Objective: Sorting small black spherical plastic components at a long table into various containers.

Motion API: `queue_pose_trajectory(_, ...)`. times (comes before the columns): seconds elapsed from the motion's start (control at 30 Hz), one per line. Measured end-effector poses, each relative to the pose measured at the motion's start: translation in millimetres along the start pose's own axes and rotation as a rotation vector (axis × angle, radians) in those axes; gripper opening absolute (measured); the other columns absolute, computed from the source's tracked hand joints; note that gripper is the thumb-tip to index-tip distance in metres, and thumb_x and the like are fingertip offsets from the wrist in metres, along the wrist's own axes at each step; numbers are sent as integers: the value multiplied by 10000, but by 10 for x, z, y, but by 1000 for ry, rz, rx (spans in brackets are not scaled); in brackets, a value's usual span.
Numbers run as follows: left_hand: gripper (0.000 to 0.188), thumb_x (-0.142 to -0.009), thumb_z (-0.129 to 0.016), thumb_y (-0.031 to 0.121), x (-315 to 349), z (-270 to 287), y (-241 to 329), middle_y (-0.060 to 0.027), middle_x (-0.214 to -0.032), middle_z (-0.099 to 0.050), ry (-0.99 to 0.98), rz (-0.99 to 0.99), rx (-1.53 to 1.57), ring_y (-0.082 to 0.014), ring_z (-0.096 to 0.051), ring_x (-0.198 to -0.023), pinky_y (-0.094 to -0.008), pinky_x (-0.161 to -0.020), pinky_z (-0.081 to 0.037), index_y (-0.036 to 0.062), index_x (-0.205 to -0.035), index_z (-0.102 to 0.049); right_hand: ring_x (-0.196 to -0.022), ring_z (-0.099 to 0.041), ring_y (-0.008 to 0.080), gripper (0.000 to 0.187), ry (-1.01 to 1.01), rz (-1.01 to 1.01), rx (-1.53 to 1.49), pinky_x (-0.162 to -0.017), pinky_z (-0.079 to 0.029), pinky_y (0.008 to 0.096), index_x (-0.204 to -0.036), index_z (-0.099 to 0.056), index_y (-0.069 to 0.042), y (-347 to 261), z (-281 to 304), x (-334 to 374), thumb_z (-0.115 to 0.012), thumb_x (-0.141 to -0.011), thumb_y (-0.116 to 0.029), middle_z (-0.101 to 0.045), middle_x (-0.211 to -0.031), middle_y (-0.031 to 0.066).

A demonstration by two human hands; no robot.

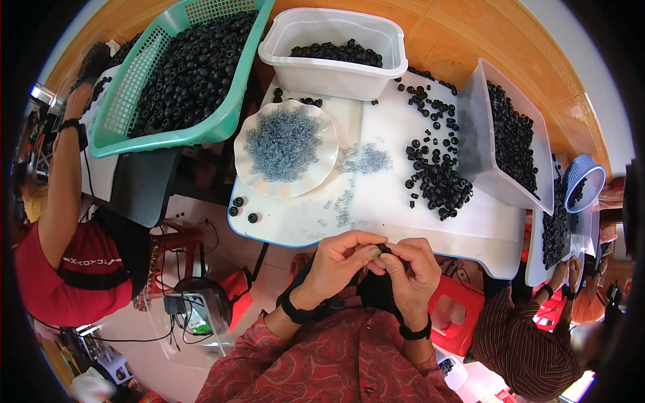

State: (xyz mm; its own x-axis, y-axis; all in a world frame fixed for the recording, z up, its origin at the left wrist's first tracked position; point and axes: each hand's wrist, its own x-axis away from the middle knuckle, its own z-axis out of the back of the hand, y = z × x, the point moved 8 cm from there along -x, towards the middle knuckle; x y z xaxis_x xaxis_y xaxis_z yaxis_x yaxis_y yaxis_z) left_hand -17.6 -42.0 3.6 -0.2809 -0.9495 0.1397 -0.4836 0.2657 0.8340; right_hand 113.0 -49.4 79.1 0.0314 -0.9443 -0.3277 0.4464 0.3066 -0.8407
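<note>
Just past the near edge of the table, my left hand [339,264] and my right hand [414,270] meet, fingertips pinched together. Between them is a small black part [383,248], mostly covered by fingers and thumbs. Beyond my hands stands a white scalloped plate [243,161] heaped with small metal springs [285,144]. More loose springs [374,158] are scattered on the white tabletop [383,201] beside it. To the right lies a pile of small black round parts [440,188], some with a hole showing. A few single black parts [252,217] sit at the left corner.
At the back are a green basket [235,101] and a white bin [336,77] of black parts. A translucent bin [517,178] bounds the right. Co-workers sit at left, in a red shirt [74,282], and right, in striped clothing [527,336]. A red stool [457,312] stands below.
</note>
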Motion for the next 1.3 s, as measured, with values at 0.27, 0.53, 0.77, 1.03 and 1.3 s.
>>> queue_pose_trajectory(0.27, 192, -963, -591, 51, -16, 20, -22, -49, -886, -681, 32, 18, 50, -83, -649, -749, -212, -688, -547, -21, -1131, -648, -738, -641, 134, 171, 4, -6, -38, -617, -520, 232, -1000, -687, 14, -3, -31, 29, -708, -833, 43, -611, -918, 94)
queue_pose_trajectory(0.53, 188, -960, -593, 43, -29, 34, -80, -55, -912, -682, 39, 9, 82, -88, -651, -755, -210, -700, -552, -24, -1125, -652, -722, -644, 129, 128, 50, -44, -103, -622, -520, 235, -976, -675, 20, 77, -51, 68, -698, -851, 32, -617, -916, 94)
queue_pose_trajectory(0.77, 199, -966, -580, 47, -3, 17, -72, -72, -899, -685, 66, 26, 115, -102, -660, -761, -221, -703, -560, -35, -1135, -647, -720, -645, 142, 109, 45, -22, -49, -627, -513, 243, -938, -647, 5, 49, -40, 51, -694, -845, 39, -620, -889, 96)
queue_pose_trajectory(1.03, 207, -975, -551, 32, -6, 15, -153, -105, -890, -682, 38, 58, 198, -148, -673, -769, -273, -700, -588, -60, -1143, -626, -713, -630, 152, 116, 57, -14, 1, -627, -507, 254, -928, -642, 5, 59, -5, 67, -698, -834, 42, -625, -870, 101)
queue_pose_trajectory(1.3, 192, -976, -577, 85, -3, 6, -262, -41, -836, -674, 62, 124, 177, -82, -644, -700, -197, -663, -549, 1, -1130, -654, -738, -573, 122, 118, 67, -28, 3, -651, -464, 237, -938, -633, -4, 117, 2, 119, -706, -845, 2, -611, -886, 71)
